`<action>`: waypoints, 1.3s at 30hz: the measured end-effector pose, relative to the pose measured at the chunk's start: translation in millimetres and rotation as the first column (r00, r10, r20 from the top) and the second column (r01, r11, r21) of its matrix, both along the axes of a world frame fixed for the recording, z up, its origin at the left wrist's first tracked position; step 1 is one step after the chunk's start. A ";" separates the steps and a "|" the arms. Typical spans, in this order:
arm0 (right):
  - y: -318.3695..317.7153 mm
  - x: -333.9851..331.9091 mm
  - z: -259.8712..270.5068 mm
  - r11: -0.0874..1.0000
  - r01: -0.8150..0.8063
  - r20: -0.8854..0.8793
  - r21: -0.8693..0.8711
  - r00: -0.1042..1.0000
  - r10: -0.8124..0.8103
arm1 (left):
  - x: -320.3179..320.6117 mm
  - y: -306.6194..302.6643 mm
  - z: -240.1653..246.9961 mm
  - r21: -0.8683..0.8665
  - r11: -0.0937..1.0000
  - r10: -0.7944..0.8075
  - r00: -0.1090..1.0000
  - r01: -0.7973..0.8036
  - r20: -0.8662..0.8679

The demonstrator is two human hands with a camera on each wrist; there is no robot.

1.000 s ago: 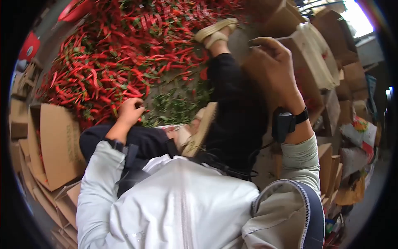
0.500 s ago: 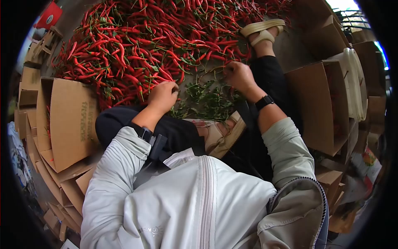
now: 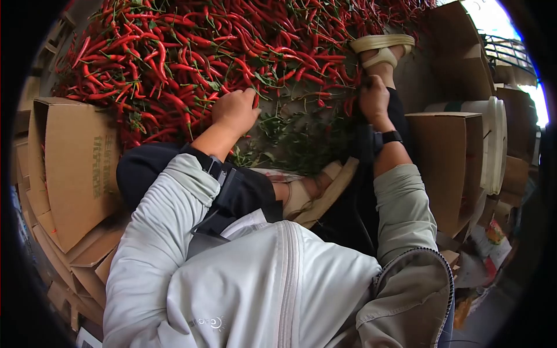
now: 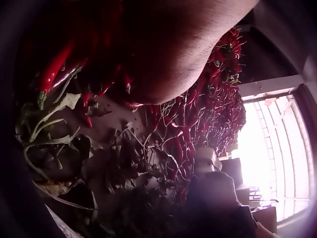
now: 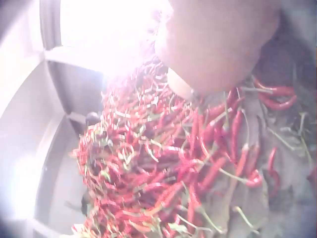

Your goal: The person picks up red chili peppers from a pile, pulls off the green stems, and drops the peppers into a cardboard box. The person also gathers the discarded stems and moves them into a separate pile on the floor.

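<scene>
Fingertips of the left hand [image 3: 234,111] and right hand [image 3: 374,98] cannot be seen.

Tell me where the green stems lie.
Head view: the green stems lie centre, between the left hand and right hand, beside the red chillies.

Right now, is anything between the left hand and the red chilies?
Nothing visible. The left hand rests on the edge of the red chilies; the green stems lie nearer the person, not between.
</scene>
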State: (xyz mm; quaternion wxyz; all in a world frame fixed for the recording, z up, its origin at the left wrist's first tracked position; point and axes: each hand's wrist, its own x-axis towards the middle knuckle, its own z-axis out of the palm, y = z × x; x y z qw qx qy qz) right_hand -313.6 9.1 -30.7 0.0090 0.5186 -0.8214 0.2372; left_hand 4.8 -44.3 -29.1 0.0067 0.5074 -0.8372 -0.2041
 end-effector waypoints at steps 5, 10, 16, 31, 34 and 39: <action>-4.9 2.6 11.0 0.927 -0.071 -0.045 0.369 0.995 0.094 | -1.0 -0.1 5.3 0.031 0.999 -0.015 0.999 0.014 0.039; -2.4 23.6 1.6 0.851 -0.075 -0.071 0.520 0.989 0.130 | -1.6 0.5 1.1 0.046 0.999 -0.006 1.000 0.006 0.005; 20.1 57.3 -2.2 0.891 -0.288 0.146 0.350 0.957 0.252 | -5.5 4.4 3.6 0.126 0.992 0.035 0.990 -0.018 -0.135; 19.8 76.0 55.8 0.929 -0.324 0.741 0.179 0.665 0.089 | -8.1 -1.2 3.5 0.329 0.943 0.144 0.959 -0.057 -0.245; 9.8 69.7 57.4 0.939 -0.287 0.758 0.187 0.650 0.047 | -10.9 -1.6 -1.6 0.355 0.934 0.158 0.935 -0.037 -0.318; -0.8 60.2 17.8 0.875 -0.441 0.427 0.200 0.843 0.327 | -13.5 0.7 1.4 0.788 0.578 0.650 0.464 0.212 -0.602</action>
